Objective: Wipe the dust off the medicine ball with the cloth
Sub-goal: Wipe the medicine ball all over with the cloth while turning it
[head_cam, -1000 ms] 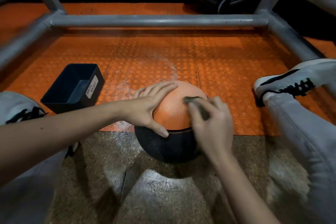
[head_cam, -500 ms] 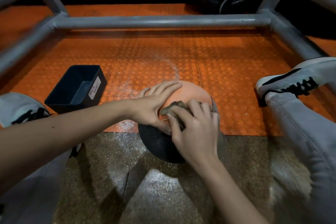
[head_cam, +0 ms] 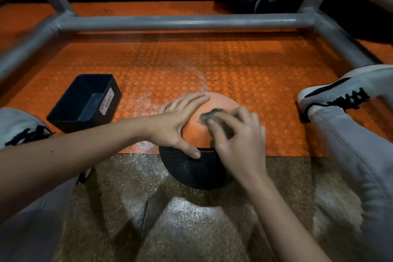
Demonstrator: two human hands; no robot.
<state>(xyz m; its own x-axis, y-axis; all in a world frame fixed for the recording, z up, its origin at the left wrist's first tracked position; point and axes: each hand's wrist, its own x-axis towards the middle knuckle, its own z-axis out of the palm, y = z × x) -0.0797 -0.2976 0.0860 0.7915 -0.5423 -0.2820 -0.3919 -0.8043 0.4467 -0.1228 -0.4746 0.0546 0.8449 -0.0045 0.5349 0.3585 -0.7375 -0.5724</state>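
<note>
Well to the left of the medicine ball [head_cam: 196,132] stands a dark waste basket [head_cam: 111,106], apart from it and untouched. The ball sits on the floor straight ahead of the person, between both hands, straddling the near edge of the orange studded mat [head_cam: 265,74]. Being round, it has no long axis, but the seam between its orange far half and black near half runs left to right. The left hand [head_cam: 177,122] lies on the ball's upper left side, fingers straight and spread over the orange half, thumb reaching down to the seam. It holds nothing and appears to brace the ball. Right of it, on the ball's crown, a bunched grey-brown cloth [head_cam: 212,115] is pressed to the orange skin under the right hand [head_cam: 241,142], whose fingers curl over it; that hand is blurred, so the exact grip is unclear. Both hands touch the ball, so the next stroke likely turns on the cloth's path across the top. Further right of the ball, a white shoe [head_cam: 340,89] rests on the mat.
</note>
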